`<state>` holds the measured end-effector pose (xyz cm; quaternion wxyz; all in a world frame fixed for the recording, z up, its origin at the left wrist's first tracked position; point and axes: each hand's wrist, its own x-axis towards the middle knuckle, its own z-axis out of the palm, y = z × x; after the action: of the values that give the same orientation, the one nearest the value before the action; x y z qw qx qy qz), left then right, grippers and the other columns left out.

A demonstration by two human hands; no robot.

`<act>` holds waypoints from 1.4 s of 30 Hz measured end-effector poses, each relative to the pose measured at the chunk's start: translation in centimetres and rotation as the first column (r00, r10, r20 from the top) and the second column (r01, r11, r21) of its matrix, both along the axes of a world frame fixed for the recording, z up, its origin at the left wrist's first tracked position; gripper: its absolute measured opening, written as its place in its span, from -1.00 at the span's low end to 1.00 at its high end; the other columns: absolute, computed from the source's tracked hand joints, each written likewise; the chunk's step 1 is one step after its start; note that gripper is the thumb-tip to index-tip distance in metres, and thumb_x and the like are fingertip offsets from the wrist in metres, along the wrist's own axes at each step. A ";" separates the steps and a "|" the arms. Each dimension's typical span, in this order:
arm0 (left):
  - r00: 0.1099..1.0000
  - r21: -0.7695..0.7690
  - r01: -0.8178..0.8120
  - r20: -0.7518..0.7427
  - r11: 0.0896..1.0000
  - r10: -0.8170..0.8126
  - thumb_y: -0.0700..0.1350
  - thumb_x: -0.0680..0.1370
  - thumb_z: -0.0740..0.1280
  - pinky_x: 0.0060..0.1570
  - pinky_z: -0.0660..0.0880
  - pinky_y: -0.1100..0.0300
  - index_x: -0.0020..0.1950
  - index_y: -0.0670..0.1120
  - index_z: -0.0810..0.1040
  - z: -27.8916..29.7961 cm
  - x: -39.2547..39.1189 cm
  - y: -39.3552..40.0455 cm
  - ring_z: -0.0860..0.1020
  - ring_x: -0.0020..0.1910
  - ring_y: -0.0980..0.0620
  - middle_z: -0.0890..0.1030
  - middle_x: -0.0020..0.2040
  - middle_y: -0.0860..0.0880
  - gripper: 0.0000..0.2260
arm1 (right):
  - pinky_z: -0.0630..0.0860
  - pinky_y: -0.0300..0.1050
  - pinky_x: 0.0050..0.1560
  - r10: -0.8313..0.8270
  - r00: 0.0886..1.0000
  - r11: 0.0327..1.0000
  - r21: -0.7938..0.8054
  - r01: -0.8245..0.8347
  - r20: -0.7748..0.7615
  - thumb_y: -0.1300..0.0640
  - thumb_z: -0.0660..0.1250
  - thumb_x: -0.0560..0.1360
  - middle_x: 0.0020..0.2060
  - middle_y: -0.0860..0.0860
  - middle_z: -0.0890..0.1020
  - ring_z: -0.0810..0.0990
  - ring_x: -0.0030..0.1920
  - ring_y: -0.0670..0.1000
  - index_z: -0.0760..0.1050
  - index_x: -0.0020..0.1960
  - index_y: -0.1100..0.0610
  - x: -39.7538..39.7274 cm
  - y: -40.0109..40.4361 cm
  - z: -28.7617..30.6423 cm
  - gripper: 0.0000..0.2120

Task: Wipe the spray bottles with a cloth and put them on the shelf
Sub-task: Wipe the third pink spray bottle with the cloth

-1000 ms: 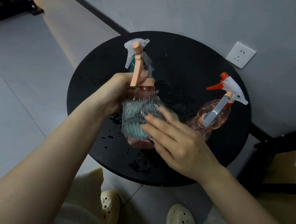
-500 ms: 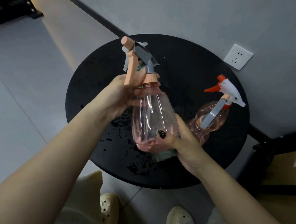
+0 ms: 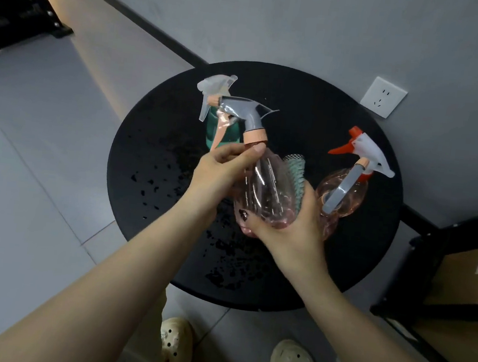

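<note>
A clear pink spray bottle with a grey head and peach collar is held tilted above the round black table. My left hand grips its neck just under the collar. My right hand cups the bottle's base and far side, pressing a teal mesh cloth against it. A second pink bottle with a white and red head stands on the table to the right. Behind the held one stands a green bottle with a clear head.
Water drops spot the table's near half. A black shelf frame with a cardboard box stands at the right. A wall socket sits behind the table. My feet in cream clogs are below the table's edge.
The bottle has been turned so its nozzle points left, and my right hand with the cloth has slid from under the base up around the far side.
</note>
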<state>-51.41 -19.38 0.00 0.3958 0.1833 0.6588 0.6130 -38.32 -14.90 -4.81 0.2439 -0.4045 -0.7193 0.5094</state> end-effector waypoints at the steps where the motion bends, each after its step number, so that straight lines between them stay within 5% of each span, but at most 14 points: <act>1: 1.000 -0.001 -0.023 0.015 1.000 0.023 0.00 0.47 0.40 -0.25 0.54 0.23 -0.01 -0.05 0.64 0.1 0.0 0.1 0.63 -0.17 0.06 0.67 -0.06 -0.08 -0.82 | 0.41 0.02 0.29 0.014 0.999 0.999 0.039 -0.016 0.032 -0.25 0.50 0.11 0.32 -0.03 0.37 0.38 0.33 -0.04 0.13 0.45 0.02 0.1 -0.1 0.0 0.03; 3: 0.999 0.001 -0.034 0.038 0.999 0.034 -0.01 0.47 0.40 -0.30 0.50 0.25 -0.06 -0.02 0.64 0.2 -0.2 0.1 0.61 -0.24 0.11 0.66 -0.15 -0.01 -0.88 | 0.41 -0.03 0.31 0.054 0.998 0.995 0.081 -0.055 0.013 -0.25 0.46 0.18 0.34 -0.02 0.35 0.35 0.34 -0.07 0.13 0.47 0.03 0.4 -0.2 0.1 -0.02; 7: 0.999 -0.049 0.005 0.034 0.999 -0.004 0.04 0.47 0.38 -0.36 0.50 0.27 0.02 -0.06 0.65 0.2 -1.1 -0.2 0.60 -0.28 0.14 0.64 -0.16 0.04 -0.77 | 0.21 -0.51 0.26 0.154 0.986 0.965 0.223 -0.138 -0.058 -0.20 0.13 0.48 0.37 -0.02 0.32 0.28 0.34 -0.25 0.15 0.47 0.02 1.1 -0.4 0.8 -0.38; 13: 0.990 -0.060 0.135 0.059 0.989 -0.132 -0.01 0.50 0.33 -0.41 0.49 0.29 -0.09 -0.05 0.62 0.4 -1.9 -0.6 0.54 -0.42 0.16 0.61 -0.34 0.10 -0.87 | 0.10 -0.48 0.34 0.337 0.942 0.835 0.467 -0.290 -0.017 0.12 0.11 0.60 0.38 -0.15 0.26 0.17 0.39 -0.35 0.20 0.45 0.03 0.9 2.4 2.7 -0.58; 17: 0.985 -0.064 0.172 0.040 0.983 -0.170 -0.05 0.50 0.31 -0.37 0.50 0.23 -0.14 -0.08 0.61 0.3 -2.6 -0.7 0.54 -0.36 0.08 0.58 -0.29 0.03 -0.86 | 0.17 -0.41 0.36 0.389 0.921 0.753 0.571 -0.327 0.015 0.19 0.15 0.57 0.38 -0.08 0.29 0.23 0.40 -0.28 0.21 0.44 0.06 1.3 2.7 3.0 -0.56; 22: 0.989 -0.053 0.140 0.065 0.989 -0.136 0.01 0.45 0.36 -0.08 0.52 0.04 -0.17 -0.03 0.66 0.3 -4.1 -1.0 0.58 -0.15 -0.05 0.63 -0.11 -0.09 -0.86 | 0.36 -0.05 0.36 0.517 0.837 0.425 0.795 -0.433 0.180 0.30 0.19 0.56 0.36 0.06 0.36 0.34 0.40 0.15 0.29 0.38 0.17 3.8 1.5 1.5 -0.61; 24: 0.983 -0.021 0.131 0.134 0.991 -0.127 0.04 0.39 0.41 0.15 0.45 -0.14 -0.02 -0.08 0.66 0.5 -4.6 -1.2 0.57 0.06 -0.19 0.62 0.08 -0.18 -0.74 | 0.52 0.04 0.18 0.544 0.787 0.244 0.842 -0.481 0.292 0.34 0.24 0.54 0.35 0.05 0.36 0.33 0.39 0.18 0.34 0.33 0.17 4.4 1.5 1.2 -0.63; 27: 0.983 -0.030 0.120 0.142 0.992 -0.115 0.08 0.35 0.42 0.18 0.45 -0.14 0.05 -0.11 0.62 0.5 -4.7 -1.2 0.56 0.08 -0.18 0.63 0.08 -0.15 -0.63 | 0.55 0.04 0.12 0.530 0.764 0.097 0.868 -0.486 0.369 0.30 0.25 0.57 0.33 0.01 0.36 0.34 0.39 0.14 0.35 0.32 0.14 4.3 1.9 1.1 -0.66; 29: 0.978 -0.011 0.150 0.151 0.989 -0.146 0.08 0.34 0.42 0.20 0.42 -0.17 0.03 -0.10 0.62 0.7 -4.6 -1.1 0.58 0.01 -0.15 0.63 0.03 -0.14 -0.64 | 0.52 0.06 0.18 0.543 0.769 0.128 0.872 -0.472 0.337 0.35 0.22 0.57 0.35 0.01 0.36 0.34 0.39 0.14 0.32 0.35 0.14 3.7 2.2 1.1 -0.62; 32: 0.965 -0.013 0.245 0.104 0.969 -0.242 0.09 0.38 0.38 0.21 0.39 -0.20 0.09 -0.17 0.60 0.9 -4.0 -1.1 0.55 0.00 -0.23 0.60 0.08 -0.23 -0.58 | 0.44 0.10 0.29 0.581 0.790 0.343 0.821 -0.456 0.196 0.50 0.24 0.49 0.37 0.07 0.36 0.34 0.40 0.18 0.30 0.37 0.18 2.3 2.5 1.4 -0.49; 37: 0.968 -0.027 0.246 0.063 0.969 -0.244 -0.03 0.47 0.27 0.02 0.49 -0.11 0.08 -0.22 0.56 0.5 -2.9 -1.1 0.54 -0.01 -0.24 0.60 0.02 -0.21 -0.68 | 0.21 -0.30 0.40 0.460 0.887 0.714 0.606 -0.351 -0.028 0.33 0.06 0.51 0.39 -0.09 0.29 0.23 0.42 -0.18 0.30 0.41 0.13 0.4 3.0 3.1 -0.53; 39: 0.972 -0.023 0.222 0.080 0.975 -0.219 0.02 0.47 0.25 0.10 0.44 -0.27 0.21 -0.28 0.49 0.4 -2.9 -1.2 0.51 0.12 -0.36 0.55 0.15 -0.31 -0.55 | 0.17 -0.39 0.37 0.427 0.903 0.757 0.569 -0.321 -0.058 0.33 0.05 0.51 0.37 -0.12 0.28 0.21 0.40 -0.28 0.29 0.40 0.13 0.1 2.9 3.3 -0.53; 42: 0.972 0.004 0.225 0.064 0.974 -0.225 0.04 0.43 0.30 0.10 0.44 -0.28 0.18 -0.27 0.50 0.8 -3.0 -1.3 0.50 0.06 -0.36 0.53 0.11 -0.34 -0.54 | 0.22 -0.26 0.40 0.447 0.894 0.655 0.678 -0.335 0.009 0.38 0.10 0.50 0.37 0.00 0.31 0.28 0.42 -0.04 0.31 0.40 0.17 0.6 2.4 2.9 -0.53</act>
<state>-54.43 -20.66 0.83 0.4838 0.2366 0.6217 0.5687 -37.72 -12.50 -1.92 0.3119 -0.0844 -0.9005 0.2909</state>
